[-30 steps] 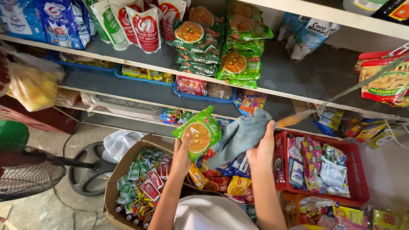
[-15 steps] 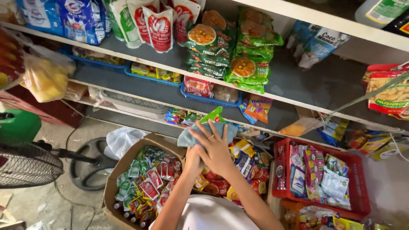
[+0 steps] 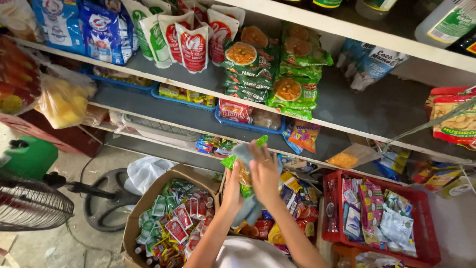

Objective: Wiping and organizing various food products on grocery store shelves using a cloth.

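Note:
My left hand (image 3: 232, 184) holds a green noodle packet (image 3: 242, 166) with an orange picture upright in front of me. My right hand (image 3: 265, 172) presses a grey-blue cloth (image 3: 246, 198) against the packet's face; the cloth hangs down below both hands. Both hands are over an open box of assorted snack packets (image 3: 290, 198), below the lower shelf (image 3: 208, 121). Most of the packet is hidden behind my hands and the cloth.
A cardboard box of small sachets (image 3: 173, 226) stands at the left, a red crate of sachets (image 3: 382, 218) at the right. Shelves above carry green noodle packs (image 3: 270, 69), sauce pouches (image 3: 193, 39) and blue bags (image 3: 99, 30). A fan (image 3: 29, 198) and green container (image 3: 29, 156) stand left.
My right hand, which held the cloth off to the right of the packet, has come across onto its face. The packet has turned from flat-on to edge-on between my hands.

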